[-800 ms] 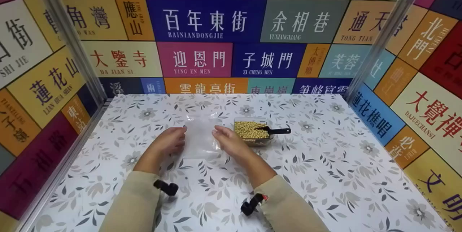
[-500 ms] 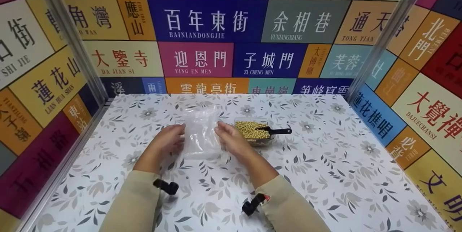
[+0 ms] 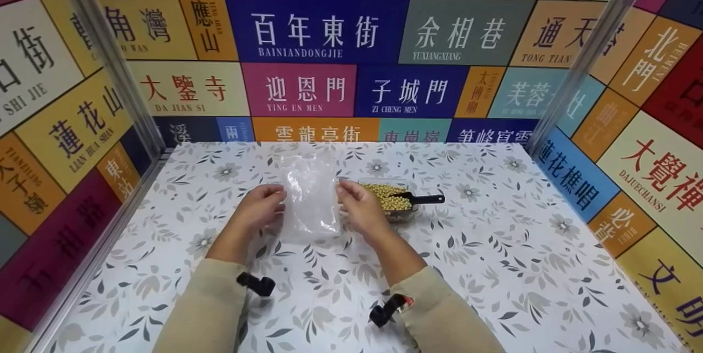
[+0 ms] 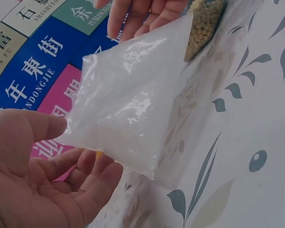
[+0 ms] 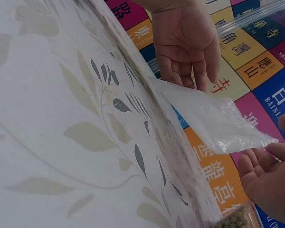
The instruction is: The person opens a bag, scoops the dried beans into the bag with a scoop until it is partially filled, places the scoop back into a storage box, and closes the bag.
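Note:
A clear plastic bag (image 3: 312,199), flat and shiny, is held up between the two hands above the patterned tabletop. My left hand (image 3: 262,209) pinches its left edge; the left wrist view shows the thumb at the film's edge and the other fingers spread loosely below. On the opposite edge, my right hand (image 3: 361,207) pinches the bag between thumb and fingers. Just behind the right hand stands a clear container (image 3: 405,217) of yellowish beans (image 3: 392,199), partly hidden by that hand. A black scoop (image 3: 427,199) rests in the beans, handle pointing right.
A white tabletop (image 3: 494,265) with a grey leaf print spreads under everything. Walls covered with coloured Chinese name signs (image 3: 313,29) enclose it at the back and both sides. A black wrist mount (image 3: 257,285) sits on the left sleeve, another on the right.
Both hands have moved slightly up and away from the body with the bag. The bag now stands more upright and shows more of its face, and the right hand overlaps the container more.

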Demonstrator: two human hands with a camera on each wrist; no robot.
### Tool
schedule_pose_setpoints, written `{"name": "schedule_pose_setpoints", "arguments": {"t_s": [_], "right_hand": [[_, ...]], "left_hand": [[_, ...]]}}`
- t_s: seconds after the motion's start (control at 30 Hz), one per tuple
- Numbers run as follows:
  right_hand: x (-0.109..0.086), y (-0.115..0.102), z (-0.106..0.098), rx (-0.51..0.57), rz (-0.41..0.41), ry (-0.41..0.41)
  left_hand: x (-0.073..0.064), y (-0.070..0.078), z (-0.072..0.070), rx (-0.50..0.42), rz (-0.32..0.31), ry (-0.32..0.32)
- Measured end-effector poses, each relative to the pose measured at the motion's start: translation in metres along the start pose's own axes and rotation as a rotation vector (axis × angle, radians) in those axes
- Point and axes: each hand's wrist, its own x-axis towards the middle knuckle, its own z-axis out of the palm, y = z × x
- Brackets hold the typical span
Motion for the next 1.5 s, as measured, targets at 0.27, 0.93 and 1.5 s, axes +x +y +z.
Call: {"name": "schedule_pose_setpoints", "arguments": {"t_s": [0.27,0.93,1.5], "right_hand": [[-0.004,-0.004,-0.008,-0.059,-0.098,0.105],[-0.014,-0.016,-0.058,-0.079,-0.090,0.105],[-0.018,-0.031,-0.076,-0.048,-0.035,0.091]], "left_hand": [[-0.009,0.007,0.017,0.150,0.227,0.111],[-0.009,0.023,0.056,0.198,0.381,0.154],[-0.001,0.031,0.090,0.129,0.330,0.216]]}}
